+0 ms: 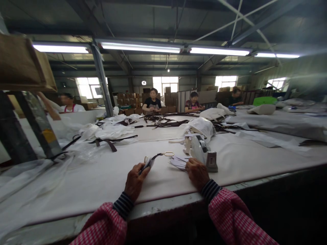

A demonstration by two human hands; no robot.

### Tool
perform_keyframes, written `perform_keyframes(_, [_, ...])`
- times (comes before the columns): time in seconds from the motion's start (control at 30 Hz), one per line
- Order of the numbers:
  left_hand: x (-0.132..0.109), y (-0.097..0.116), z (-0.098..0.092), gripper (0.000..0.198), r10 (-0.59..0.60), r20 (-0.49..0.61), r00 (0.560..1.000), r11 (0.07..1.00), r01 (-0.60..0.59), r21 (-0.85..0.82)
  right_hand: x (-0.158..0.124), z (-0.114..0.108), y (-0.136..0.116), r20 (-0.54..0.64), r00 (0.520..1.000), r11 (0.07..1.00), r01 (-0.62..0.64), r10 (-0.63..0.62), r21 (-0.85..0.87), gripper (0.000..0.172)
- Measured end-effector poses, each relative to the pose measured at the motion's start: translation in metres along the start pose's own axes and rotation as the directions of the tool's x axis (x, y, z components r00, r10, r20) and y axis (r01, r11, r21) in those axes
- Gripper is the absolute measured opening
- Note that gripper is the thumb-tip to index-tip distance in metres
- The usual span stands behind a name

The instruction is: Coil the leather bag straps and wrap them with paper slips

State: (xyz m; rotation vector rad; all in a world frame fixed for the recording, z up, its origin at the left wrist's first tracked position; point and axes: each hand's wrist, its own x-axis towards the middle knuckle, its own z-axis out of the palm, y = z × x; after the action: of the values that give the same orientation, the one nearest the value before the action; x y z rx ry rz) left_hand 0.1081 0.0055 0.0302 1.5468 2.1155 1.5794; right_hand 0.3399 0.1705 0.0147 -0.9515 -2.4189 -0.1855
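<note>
Far left, a brown cardboard box (22,64) sits high on a dark metal rack, with crumpled clear plastic sheeting (38,170) spilling over that end of the long white-covered work table (102,180). A little further along, loose dark brown straps (109,142) lie on white bags, and a seated person (67,103) works behind them.

At the near edge, the person's left hand (134,180), in a striped cuff and red checked sleeve, is clamped on the end of a thin dark strap (153,159). The strap runs up and to the right from the fingers, just above the table, and ends in a gold oval ring (169,153).

Just right of the ring lies a small stack of white paper slips (178,162). The right hand (197,172) rests on the table with its fingers curled down at the edge of that stack. I cannot tell whether it grips a slip. Touching the hand's far side stands a pale grey tape dispenser (205,154).

Beyond, a tangled heap of dark straps (163,119) covers the middle of the table, where two more seated people (152,102) face this way. To the right lie flat grey sheets of material (281,124).
</note>
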Motion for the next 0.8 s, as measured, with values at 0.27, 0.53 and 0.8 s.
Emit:
perform_keyframes(0.27, [-0.016,0.029,-0.023,0.042,-0.355,0.269,0.895,0.648,0.443,-0.62,0.002,-0.002,0.008,-0.12,0.983,0.906,-0.078,0.14,0.416,0.021])
perform_keyframes(0.53, [-0.028,0.049,-0.03,0.033,-0.274,0.466,0.841,0.491,0.539,-0.684,-0.021,-0.061,-0.061,0.194,0.978,0.189,-0.177,-0.075,0.966,0.032])
perform_keyframes(0.8, [-0.029,0.07,-0.047,0.028,-0.195,0.45,0.871,0.444,0.488,-0.751,-0.037,-0.066,-0.078,0.301,0.953,0.2,-0.289,-0.032,0.936,0.035])
